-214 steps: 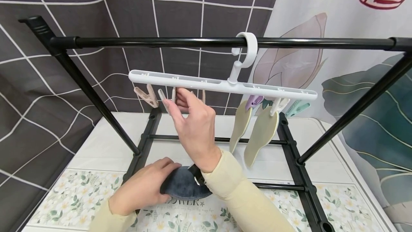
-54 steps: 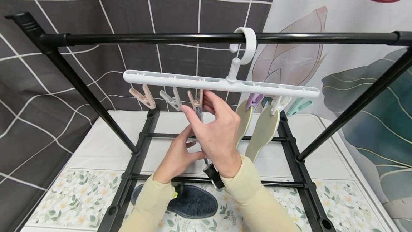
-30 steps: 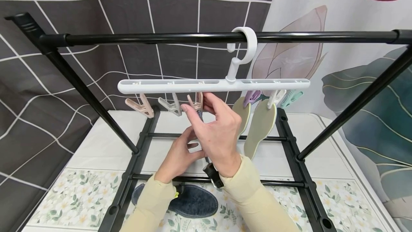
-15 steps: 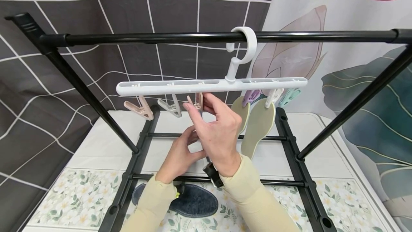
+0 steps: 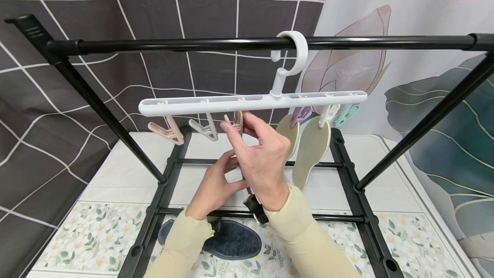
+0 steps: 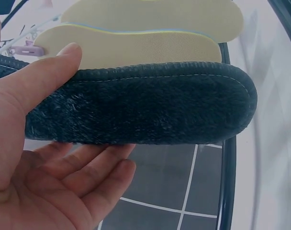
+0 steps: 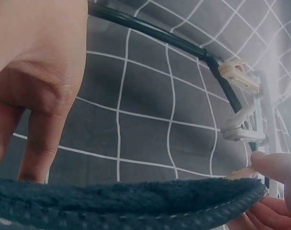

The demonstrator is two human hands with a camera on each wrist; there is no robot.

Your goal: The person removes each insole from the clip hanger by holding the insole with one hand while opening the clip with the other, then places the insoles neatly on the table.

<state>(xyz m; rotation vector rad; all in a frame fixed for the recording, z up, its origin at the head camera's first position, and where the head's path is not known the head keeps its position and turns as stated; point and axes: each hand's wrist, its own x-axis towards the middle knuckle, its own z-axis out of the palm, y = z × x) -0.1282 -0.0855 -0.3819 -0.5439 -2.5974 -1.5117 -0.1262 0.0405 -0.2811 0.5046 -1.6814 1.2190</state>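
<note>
1. Below the white hanger (image 5: pixel 193 105), the left hand (image 5: pixel 214 185) grips a dark fleecy insole (image 6: pixel 150 105), thumb over one side, fingers against the other.
2. The insole's rounded end reaches past those fingers; its other end rises toward the hanger.
3. Just under the hanger, left of its hook, the right hand (image 5: pixel 262 158) pinches a beige clip (image 5: pixel 238 121) between thumb and fingers.
4. The insole's upper end is right by the right fingertips and that clip; whether the clip bites it, I cannot tell.
5. From the hanger's left part hang a pink clip (image 5: pixel 168 130) and a grey-white clip (image 5: pixel 206 127).
6. Two pale insoles (image 5: pixel 311 149) hang from its right part.
7. Another dark insole (image 5: pixel 237 240) lies well below the hanger.
</note>
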